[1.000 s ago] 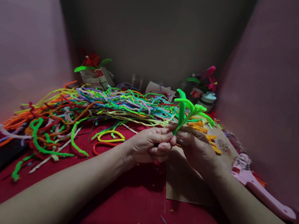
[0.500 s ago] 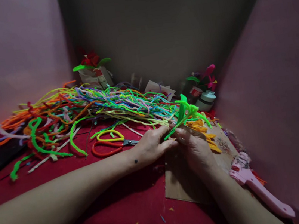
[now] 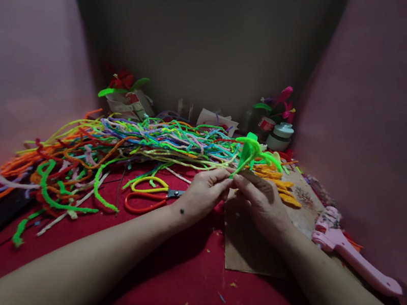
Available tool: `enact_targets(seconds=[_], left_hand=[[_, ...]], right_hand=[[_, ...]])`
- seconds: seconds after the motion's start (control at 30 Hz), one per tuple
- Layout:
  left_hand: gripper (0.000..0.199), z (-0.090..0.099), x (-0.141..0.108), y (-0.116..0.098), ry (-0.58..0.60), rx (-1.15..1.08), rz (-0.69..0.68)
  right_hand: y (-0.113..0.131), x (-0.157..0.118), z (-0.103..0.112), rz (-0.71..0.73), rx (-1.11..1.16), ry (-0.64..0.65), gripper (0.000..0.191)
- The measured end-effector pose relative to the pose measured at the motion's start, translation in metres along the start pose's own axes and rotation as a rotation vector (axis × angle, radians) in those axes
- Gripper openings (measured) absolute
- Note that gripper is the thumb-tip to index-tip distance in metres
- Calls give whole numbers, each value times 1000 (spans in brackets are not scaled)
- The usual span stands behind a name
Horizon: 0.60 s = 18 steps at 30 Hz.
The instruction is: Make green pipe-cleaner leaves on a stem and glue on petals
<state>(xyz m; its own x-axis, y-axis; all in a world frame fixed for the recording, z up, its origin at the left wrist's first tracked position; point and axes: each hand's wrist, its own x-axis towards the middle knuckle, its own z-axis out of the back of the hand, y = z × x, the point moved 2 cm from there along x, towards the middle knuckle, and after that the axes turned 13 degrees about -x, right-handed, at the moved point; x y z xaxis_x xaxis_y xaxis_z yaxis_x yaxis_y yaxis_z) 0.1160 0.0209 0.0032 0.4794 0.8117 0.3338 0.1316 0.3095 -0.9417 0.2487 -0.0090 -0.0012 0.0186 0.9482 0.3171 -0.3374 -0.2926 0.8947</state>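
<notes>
A red cloth [image 3: 163, 287] carries scissors [image 3: 172, 194], colourful fuzzy stems [image 3: 170, 139], cardboard [image 3: 237, 245].

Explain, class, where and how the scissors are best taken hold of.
Probably by the handle loops, coming from above and the left: the scissors lie flat with both loops uncovered on that side, while the blades point right, toward the left hand, which seems to hide their tips.

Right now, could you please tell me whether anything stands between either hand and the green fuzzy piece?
Nothing visible does: the left hand and the right hand already meet at the stem end of the green fuzzy piece, fingertips on it.
</notes>
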Motion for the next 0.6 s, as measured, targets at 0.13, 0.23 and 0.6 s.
enact_targets(seconds=[0.13,0.23,0.6], left_hand=[[26,0,1,0,52,-321,242],[29,0,1,1,94,-452,293],[14,3,-2,5,345,-959,477]], right_hand=[[2,0,1,-12,73,23,19],[0,2,1,7,88,26,17],[-6,5,-4,-54,497,129,5]])
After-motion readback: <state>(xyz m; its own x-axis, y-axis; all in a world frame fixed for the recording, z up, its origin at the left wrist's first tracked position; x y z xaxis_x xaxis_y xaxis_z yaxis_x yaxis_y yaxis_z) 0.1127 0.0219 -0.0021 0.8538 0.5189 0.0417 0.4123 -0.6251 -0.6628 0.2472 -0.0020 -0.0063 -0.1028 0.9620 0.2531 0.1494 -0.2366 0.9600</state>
